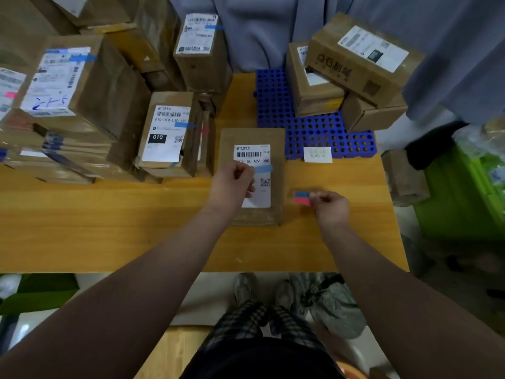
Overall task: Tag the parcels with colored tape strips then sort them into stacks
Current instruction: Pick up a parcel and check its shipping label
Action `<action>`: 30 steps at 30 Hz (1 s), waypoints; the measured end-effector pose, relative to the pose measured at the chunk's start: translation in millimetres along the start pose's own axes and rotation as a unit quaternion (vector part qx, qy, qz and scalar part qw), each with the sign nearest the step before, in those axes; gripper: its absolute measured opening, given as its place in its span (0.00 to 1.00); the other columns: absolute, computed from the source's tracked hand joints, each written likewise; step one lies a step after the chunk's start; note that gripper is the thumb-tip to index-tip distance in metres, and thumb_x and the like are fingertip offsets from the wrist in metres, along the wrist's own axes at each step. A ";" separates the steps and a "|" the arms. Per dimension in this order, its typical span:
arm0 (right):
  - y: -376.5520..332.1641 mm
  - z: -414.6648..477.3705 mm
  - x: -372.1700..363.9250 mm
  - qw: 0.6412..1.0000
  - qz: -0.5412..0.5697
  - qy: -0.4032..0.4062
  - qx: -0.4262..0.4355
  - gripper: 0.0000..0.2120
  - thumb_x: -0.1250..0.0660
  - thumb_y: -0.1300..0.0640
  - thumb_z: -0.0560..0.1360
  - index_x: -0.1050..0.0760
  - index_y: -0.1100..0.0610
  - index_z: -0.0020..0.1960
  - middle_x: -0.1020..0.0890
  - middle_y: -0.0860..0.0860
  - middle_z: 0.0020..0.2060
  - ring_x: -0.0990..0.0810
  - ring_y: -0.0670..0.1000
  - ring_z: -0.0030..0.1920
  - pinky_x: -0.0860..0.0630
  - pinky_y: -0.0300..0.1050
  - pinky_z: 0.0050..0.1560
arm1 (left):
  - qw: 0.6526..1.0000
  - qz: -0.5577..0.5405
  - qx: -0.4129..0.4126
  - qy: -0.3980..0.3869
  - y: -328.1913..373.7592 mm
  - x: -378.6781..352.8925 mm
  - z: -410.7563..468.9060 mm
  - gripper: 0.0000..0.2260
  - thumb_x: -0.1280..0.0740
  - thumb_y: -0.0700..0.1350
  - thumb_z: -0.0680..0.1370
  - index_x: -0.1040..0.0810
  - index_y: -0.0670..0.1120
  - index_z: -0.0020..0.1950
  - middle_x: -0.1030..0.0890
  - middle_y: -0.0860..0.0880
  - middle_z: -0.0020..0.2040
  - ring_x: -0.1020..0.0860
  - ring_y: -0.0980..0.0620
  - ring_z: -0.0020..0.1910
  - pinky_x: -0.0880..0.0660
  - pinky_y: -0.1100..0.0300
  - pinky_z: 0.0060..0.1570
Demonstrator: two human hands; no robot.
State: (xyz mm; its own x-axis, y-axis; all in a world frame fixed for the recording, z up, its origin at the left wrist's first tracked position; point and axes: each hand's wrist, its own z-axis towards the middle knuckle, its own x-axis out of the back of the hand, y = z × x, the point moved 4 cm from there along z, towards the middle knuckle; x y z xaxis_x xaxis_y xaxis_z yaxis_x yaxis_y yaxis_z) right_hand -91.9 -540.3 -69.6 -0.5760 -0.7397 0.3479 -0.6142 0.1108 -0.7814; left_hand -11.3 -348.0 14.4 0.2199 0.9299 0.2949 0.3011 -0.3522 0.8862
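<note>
Tabletop [109,228] parcel [228,143]: left hand [233,181] pinches blue strip [264,168], right hand [332,207] card [302,197].

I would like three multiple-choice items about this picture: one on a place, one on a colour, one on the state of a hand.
1. Where does the flat brown cardboard parcel lie? A: on the yellow wooden table; B: on a stack of boxes; C: on the floor.
2. What colour is the tape strip on its white label? A: pink; B: green; C: blue.
3. What does the right hand do? A: lies flat; B: pinches a small card bearing tape strips; C: lifts a box.
Answers: A, bare tabletop surrounds it; C, the strip is blue; B, its fingers curl on the card.
</note>
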 end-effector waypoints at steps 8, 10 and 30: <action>-30.9 -14.2 -3.6 0.953 -0.173 0.062 0.241 0.20 0.34 0.56 0.77 0.31 0.58 0.67 0.29 0.57 0.61 0.32 0.57 0.64 0.30 0.51 0.62 | 0.999 0.001 0.031 0.019 -11.4 -4.6 3.9 0.07 0.35 0.43 0.79 0.27 0.47 0.40 0.23 0.49 0.36 0.25 0.55 0.33 0.27 0.62 0.34; -59.6 -37.4 -13.2 0.907 -0.171 0.026 0.383 0.16 0.31 0.58 0.73 0.28 0.59 0.60 0.28 0.56 0.56 0.30 0.54 0.60 0.31 0.46 0.59 | 0.999 0.002 0.037 0.029 -8.0 -5.7 4.9 0.07 0.36 0.43 0.79 0.27 0.46 0.41 0.24 0.49 0.36 0.26 0.55 0.33 0.27 0.61 0.35; -81.9 -39.8 -36.9 0.985 0.126 -0.120 0.015 0.06 0.29 0.65 0.73 0.24 0.57 0.40 0.19 0.53 0.36 0.20 0.48 0.36 0.22 0.36 0.36 | 0.978 0.192 -0.075 -0.021 5.2 9.6 26.8 0.08 0.40 0.46 0.81 0.26 0.46 0.57 0.24 0.53 0.48 0.26 0.56 0.46 0.32 0.70 0.35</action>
State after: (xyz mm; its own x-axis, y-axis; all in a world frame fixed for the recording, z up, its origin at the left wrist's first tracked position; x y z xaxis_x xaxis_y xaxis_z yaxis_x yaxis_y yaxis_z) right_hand -41.8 -495.6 2.1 -0.5615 -0.8274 0.0116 -0.4501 0.2937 -0.8433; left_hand 17.3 -343.8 12.3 0.3286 0.7263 0.6037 0.0500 -0.6517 0.7568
